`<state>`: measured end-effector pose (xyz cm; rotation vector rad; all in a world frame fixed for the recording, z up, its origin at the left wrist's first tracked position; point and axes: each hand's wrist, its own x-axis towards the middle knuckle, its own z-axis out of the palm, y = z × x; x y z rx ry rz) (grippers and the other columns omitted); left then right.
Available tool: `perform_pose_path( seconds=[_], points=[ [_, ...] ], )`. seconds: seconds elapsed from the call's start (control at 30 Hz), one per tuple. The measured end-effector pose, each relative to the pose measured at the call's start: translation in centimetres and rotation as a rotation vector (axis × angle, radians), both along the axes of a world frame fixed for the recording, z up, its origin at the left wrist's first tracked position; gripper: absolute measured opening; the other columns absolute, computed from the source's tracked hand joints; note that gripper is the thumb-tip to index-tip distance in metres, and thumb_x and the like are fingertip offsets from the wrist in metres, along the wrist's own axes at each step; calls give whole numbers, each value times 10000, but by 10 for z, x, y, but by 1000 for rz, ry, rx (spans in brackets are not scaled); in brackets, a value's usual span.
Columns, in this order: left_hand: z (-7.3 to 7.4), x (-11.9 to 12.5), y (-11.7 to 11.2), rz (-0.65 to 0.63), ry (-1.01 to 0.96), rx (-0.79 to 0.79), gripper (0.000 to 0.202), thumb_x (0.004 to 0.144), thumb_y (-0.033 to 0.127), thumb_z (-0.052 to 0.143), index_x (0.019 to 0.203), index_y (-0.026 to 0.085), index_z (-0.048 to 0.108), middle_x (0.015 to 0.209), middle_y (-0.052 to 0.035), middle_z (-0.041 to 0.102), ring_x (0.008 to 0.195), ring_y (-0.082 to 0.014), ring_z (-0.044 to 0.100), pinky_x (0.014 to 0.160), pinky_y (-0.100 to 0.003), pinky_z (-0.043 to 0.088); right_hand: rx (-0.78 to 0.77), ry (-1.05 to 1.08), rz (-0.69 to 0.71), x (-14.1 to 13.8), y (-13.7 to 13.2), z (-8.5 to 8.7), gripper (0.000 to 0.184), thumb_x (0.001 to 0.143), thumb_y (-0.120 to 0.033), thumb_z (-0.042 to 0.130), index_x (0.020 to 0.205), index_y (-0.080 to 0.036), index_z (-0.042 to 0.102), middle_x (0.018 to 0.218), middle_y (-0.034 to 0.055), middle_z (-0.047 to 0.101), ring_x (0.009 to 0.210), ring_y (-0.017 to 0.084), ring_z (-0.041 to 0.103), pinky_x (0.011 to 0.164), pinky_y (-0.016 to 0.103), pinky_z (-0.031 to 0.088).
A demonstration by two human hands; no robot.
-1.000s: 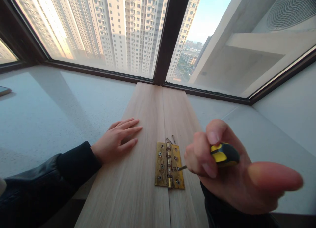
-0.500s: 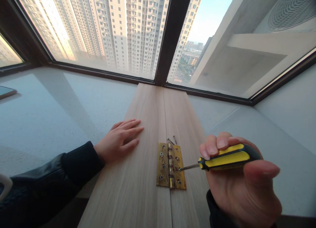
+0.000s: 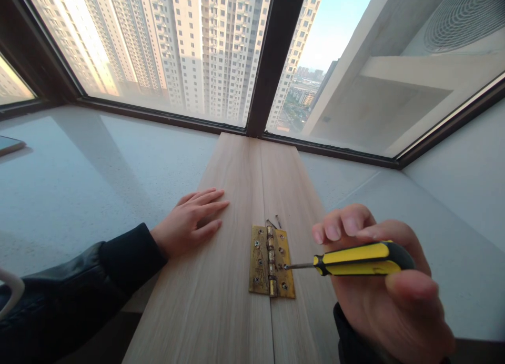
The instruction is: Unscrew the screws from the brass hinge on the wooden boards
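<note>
Screwdriver [image 3: 355,259] sits loosely clasped in our right grip [image 3: 394,295], likely so it can turn, pointing to nine o'clock at a screw [image 3: 285,268] on the three-o'clock side of the hinge [image 3: 271,261]. At the hinge's ten o'clock, our left grip [image 3: 189,224], holding nothing, lies spread on the board [image 3: 213,295], perhaps steadying it.

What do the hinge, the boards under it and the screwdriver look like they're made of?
Hinge: probably brass or brass-plated metal, worn; golden with dark stains.
Boards: pale wood or wood-look laminate, matt; fine lengthwise grain.
Screwdriver: yellow-and-black handle, likely smooth plastic, the black perhaps rubber; its thin grey shaft looks like metal.
</note>
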<state>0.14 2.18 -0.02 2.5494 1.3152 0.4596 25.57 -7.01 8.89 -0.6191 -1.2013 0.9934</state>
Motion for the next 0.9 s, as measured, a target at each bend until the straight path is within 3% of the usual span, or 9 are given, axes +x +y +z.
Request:
perform_pose_path(
  seconds=[0.17,0.33,0.4,0.5,0.57,0.67,0.8,0.9],
  points=[
    [1,1,-1,5,6,-8,463,920,421,391,1343,259,485,1484,-33,357,1381,-242,290,1101,-485,265,5,-143,-31,11,-1,2,190,861,-386,688,951,-219,699,857,26,544,804,156,540,718,276,501],
    [2,0,-2,5,15,-4,464,921,422,388,1344,256,485,1484,-26,357,1381,-234,290,1105,-471,270,4,-69,24,10,10,-3,292,851,-462,686,955,-192,727,798,32,585,754,150,577,780,297,539],
    [1,-1,-2,7,13,5,460,922,423,389,1342,261,486,1483,-23,359,1380,-230,292,1106,-468,269,18,29,164,4,13,-6,339,863,-542,636,929,-221,719,659,-8,520,575,108,506,638,268,538],
    [0,-1,-1,4,11,6,457,922,426,394,1341,268,485,1483,-19,360,1381,-230,291,1106,-469,268,34,111,285,-5,14,-8,430,889,-653,510,857,-254,668,475,-69,323,392,80,276,454,220,381],
    [-1,0,0,0,13,0,459,922,428,394,1345,273,479,1485,-17,355,1382,-233,288,1105,-476,267,-1,73,253,-7,12,-7,459,881,-682,489,812,-246,611,453,-74,309,387,90,252,475,246,350],
    [-1,0,1,-3,9,-2,458,921,427,399,1348,277,476,1487,-15,352,1380,-241,292,1102,-483,269,1,20,149,-3,8,-5,427,848,-653,576,807,-228,566,518,-58,418,438,108,349,526,270,383],
    [-2,-1,0,-2,-3,10,458,921,423,403,1349,276,474,1486,-16,353,1378,-246,296,1102,-487,272,-2,-57,17,4,-2,-4,350,829,-559,632,828,-210,610,784,15,490,725,165,492,699,314,447],
    [-2,-1,0,-5,2,10,459,921,426,402,1349,279,473,1487,-12,352,1381,-241,290,1103,-484,272,-91,-17,-59,0,-8,-7,320,847,-529,642,895,-213,658,825,28,509,785,168,506,744,298,458]
  ],
)
